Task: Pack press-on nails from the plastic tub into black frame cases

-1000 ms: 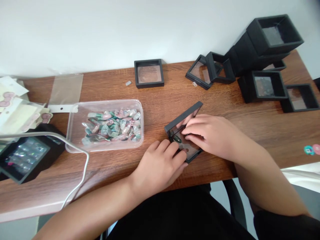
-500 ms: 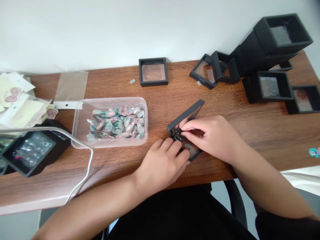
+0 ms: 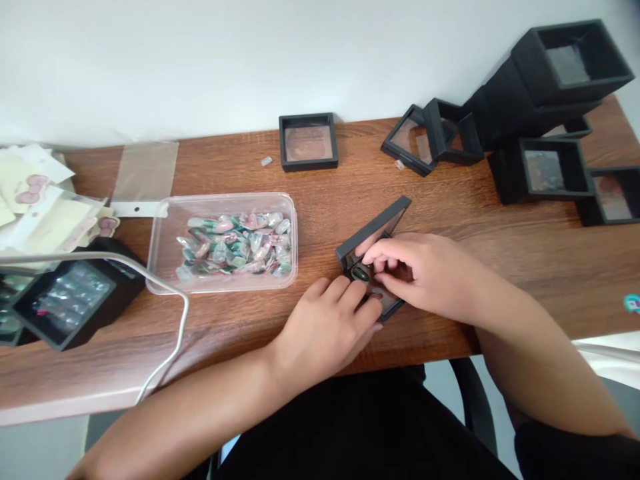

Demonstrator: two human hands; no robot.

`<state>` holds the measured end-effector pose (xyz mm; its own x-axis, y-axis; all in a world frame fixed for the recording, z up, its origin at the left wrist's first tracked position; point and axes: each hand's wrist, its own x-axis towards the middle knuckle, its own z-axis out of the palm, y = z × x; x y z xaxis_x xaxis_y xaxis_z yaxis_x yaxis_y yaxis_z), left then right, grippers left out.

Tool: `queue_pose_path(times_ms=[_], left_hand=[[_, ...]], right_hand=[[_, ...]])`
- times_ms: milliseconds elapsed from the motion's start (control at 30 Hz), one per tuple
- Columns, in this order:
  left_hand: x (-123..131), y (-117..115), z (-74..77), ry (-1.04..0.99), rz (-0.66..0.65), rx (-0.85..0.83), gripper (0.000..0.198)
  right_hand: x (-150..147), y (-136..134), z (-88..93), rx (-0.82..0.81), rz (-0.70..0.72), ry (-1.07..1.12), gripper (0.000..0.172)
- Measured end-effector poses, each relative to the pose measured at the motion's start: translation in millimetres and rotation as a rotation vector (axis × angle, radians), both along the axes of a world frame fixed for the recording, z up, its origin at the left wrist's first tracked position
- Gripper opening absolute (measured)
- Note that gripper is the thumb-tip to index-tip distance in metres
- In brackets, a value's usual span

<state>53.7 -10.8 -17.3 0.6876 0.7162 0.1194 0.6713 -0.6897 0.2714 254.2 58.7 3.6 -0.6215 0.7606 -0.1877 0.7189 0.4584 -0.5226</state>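
A white wall [image 3: 200, 60] backs a wooden desk [image 3: 500, 267]. At its left edge a black case [image 3: 70, 303] already holds rows of glossy tips. Beside it, a clear tub [image 3: 225, 243] is still well stocked with loose ones. Near the front edge the left hand [image 3: 325, 327] rests its bent fingers on an open frame case [image 3: 373, 233], gripping nothing. One dark green tip [image 3: 359, 273] lies inside it, so filling looks barely begun. The right hand [image 3: 430, 273] curls its fingers close over that tip; whether they pinch it cannot be told. A stack of empty cases [image 3: 545, 87] waits at the right rear corner. Compared with half a second ago, the right fingers have curled tighter and the left hand has hardly shifted.
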Motion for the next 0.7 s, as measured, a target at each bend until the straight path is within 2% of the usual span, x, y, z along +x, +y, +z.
queue_pose_path(times_ms=[133, 267, 367, 433, 533, 567, 633, 700], left_hand=[[-1, -1, -0.8, 0.014, 0.009, 0.000, 0.017], [1, -3, -0.8, 0.015, 0.014, -0.009, 0.020], [2, -5, 2.5, -0.039, -0.024, 0.007, 0.022], [-1, -6, 9.3, -0.124, -0.066, 0.058, 0.022], [-16, 1, 29.4, -0.273, -0.098, 0.121, 0.017], [-24, 5, 38.3, -0.313, -0.066, 0.121, 0.014], [-44, 16, 56.4, -0.341, 0.090, 0.104, 0.012], [-67, 27, 71.0, -0.224, 0.405, 0.062, 0.017]], right_hand=[[3, 2, 5.0, 0.017, 0.033, 0.009, 0.020], [5, 4, 6.1, 0.081, -0.001, -0.046, 0.014], [5, 6, 3.5, 0.090, 0.037, -0.082, 0.012], [6, 7, 1.5, 0.071, 0.076, -0.073, 0.013], [9, 9, -0.6, 0.052, 0.073, -0.058, 0.014], [10, 10, -1.1, 0.051, 0.059, -0.060, 0.015], [12, 12, -1.5, 0.050, 0.026, -0.069, 0.016], [12, 14, -1.3, 0.039, 0.000, -0.084, 0.015]])
